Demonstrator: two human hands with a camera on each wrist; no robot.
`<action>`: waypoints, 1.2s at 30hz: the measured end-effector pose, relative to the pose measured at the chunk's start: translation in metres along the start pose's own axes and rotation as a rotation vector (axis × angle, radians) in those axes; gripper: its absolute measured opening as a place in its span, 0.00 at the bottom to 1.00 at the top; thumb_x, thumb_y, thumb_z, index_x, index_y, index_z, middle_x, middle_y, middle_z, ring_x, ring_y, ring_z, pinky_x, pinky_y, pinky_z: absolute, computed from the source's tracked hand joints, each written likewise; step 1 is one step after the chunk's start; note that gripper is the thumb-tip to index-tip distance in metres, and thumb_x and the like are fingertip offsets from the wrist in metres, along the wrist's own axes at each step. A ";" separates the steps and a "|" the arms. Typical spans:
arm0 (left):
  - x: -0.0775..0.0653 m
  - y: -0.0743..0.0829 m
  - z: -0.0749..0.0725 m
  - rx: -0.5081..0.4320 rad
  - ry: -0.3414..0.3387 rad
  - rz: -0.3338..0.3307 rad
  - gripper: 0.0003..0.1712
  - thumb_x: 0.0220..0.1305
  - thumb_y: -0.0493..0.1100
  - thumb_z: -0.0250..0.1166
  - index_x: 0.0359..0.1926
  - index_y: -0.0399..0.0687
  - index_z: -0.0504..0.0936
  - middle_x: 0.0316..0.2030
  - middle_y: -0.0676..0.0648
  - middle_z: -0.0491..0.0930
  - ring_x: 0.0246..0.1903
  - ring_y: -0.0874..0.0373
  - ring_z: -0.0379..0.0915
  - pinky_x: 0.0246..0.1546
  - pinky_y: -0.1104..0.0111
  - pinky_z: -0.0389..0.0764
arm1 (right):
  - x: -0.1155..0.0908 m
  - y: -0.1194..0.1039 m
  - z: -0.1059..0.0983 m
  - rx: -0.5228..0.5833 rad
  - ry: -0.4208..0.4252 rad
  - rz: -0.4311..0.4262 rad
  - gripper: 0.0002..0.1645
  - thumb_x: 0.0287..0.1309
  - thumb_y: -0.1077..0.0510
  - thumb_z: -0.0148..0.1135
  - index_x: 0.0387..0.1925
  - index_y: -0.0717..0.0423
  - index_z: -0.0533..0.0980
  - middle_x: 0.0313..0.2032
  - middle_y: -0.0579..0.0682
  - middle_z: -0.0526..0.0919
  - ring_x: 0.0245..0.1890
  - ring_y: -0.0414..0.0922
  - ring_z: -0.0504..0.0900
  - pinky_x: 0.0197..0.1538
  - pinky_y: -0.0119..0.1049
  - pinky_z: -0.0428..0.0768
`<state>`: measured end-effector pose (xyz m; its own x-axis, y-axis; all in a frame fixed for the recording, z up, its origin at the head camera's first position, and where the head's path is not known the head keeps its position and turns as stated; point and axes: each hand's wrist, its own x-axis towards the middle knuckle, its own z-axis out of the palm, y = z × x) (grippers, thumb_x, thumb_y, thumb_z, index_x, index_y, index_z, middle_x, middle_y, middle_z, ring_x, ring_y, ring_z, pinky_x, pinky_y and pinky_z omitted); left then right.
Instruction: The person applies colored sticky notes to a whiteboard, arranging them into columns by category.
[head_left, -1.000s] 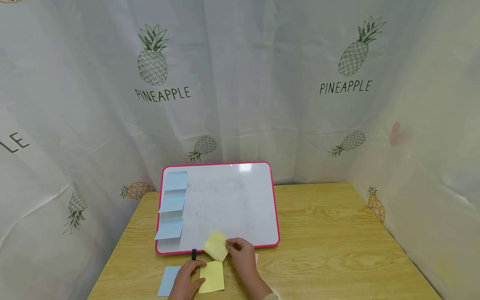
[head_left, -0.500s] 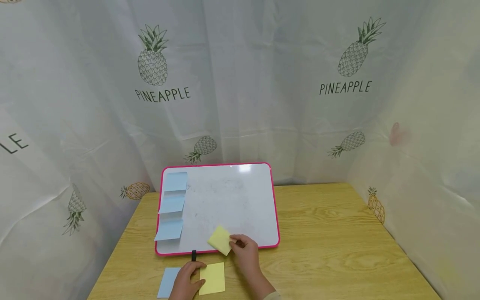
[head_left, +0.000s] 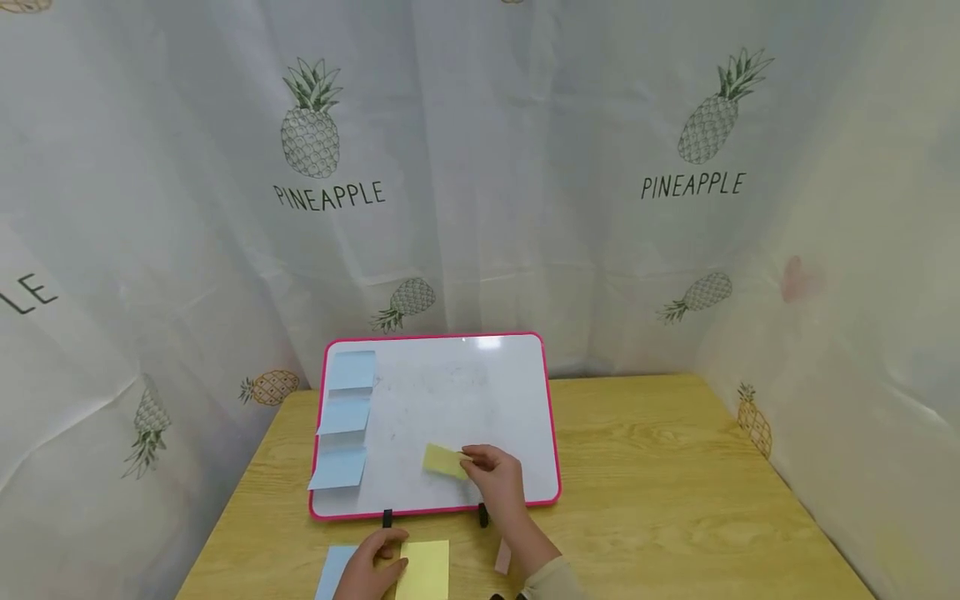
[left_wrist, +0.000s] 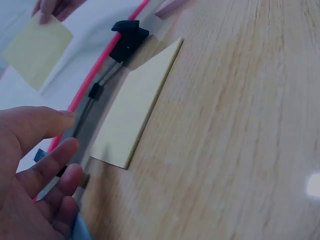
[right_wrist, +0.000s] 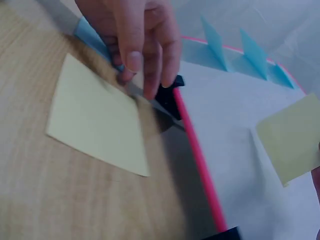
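My right hand (head_left: 501, 483) pinches a single yellow sticky note (head_left: 444, 461) by its edge, in front of the lower middle of the whiteboard (head_left: 450, 400). In the right wrist view that note (right_wrist: 292, 140) hangs tilted over the white surface. My left hand (head_left: 371, 567) is beside the yellow sticky note pad (head_left: 424, 571) on the table. Its fingers are loosely bent, with nothing between them in the left wrist view, where the pad (left_wrist: 137, 105) lies just past the fingertips. Three blue sticky notes (head_left: 347, 417) are stuck down the board's left side, their lower edges lifting off.
The pink-rimmed board leans back on black feet (head_left: 483, 515) on the wooden table (head_left: 660, 483). A blue pad (head_left: 333, 571) lies partly behind my left hand, and a pink pad (head_left: 503, 557) shows by my right forearm. A pineapple-print curtain (head_left: 495, 208) surrounds the table.
My right hand has risen from near the yellow pad, carrying the note up over the board, and the note has turned. My left hand has stayed by the pad. The head view has tilted slightly.
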<state>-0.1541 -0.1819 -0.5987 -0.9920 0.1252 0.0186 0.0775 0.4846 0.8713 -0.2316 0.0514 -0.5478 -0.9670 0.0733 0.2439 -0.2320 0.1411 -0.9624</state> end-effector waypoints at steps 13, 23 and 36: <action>0.021 0.070 -0.029 0.053 -0.070 0.085 0.13 0.62 0.39 0.67 0.48 0.44 0.81 0.45 0.45 0.79 0.37 0.59 0.71 0.39 0.63 0.75 | 0.047 -0.046 -0.006 -0.059 -0.047 -0.168 0.08 0.54 0.61 0.72 0.36 0.48 0.89 0.33 0.41 0.86 0.32 0.39 0.80 0.33 0.30 0.79; 0.055 0.142 -0.064 0.226 0.029 0.253 0.12 0.64 0.40 0.67 0.47 0.58 0.81 0.44 0.60 0.78 0.41 0.61 0.72 0.46 0.55 0.76 | 0.082 -0.066 0.009 0.087 -0.047 -0.165 0.10 0.54 0.61 0.72 0.39 0.55 0.87 0.40 0.47 0.87 0.43 0.42 0.85 0.44 0.34 0.82; 0.124 0.168 -0.120 0.373 0.085 0.302 0.16 0.68 0.41 0.62 0.55 0.44 0.78 0.50 0.45 0.78 0.45 0.49 0.73 0.47 0.50 0.76 | 0.113 -0.066 0.033 0.137 -0.038 -0.070 0.10 0.49 0.63 0.75 0.37 0.58 0.87 0.40 0.48 0.87 0.44 0.42 0.84 0.43 0.33 0.82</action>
<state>-0.2757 -0.1892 -0.3909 -0.9230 0.2443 0.2973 0.3784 0.7169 0.5855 -0.3293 0.0180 -0.4607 -0.9506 0.0298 0.3090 -0.3089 0.0080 -0.9511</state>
